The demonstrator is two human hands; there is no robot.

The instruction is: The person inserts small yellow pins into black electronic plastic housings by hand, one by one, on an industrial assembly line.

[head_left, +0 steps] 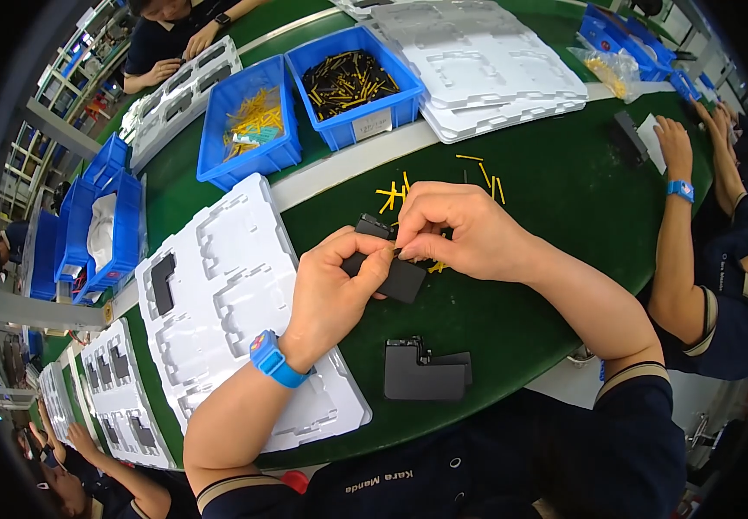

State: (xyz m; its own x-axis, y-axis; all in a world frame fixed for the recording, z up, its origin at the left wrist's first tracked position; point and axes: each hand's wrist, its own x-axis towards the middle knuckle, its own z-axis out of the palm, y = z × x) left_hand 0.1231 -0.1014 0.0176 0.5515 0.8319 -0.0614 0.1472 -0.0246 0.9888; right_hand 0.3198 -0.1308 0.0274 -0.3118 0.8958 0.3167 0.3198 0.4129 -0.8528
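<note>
Green table: blue bins hold yellow and black pins.

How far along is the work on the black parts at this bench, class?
Looks done: one black part lies apart on the green table, and another sits in the white tray. In hand: the left hand holds a black part while the right hand pinches at it. Left: loose yellow pins and most tray pockets unfilled.
</note>
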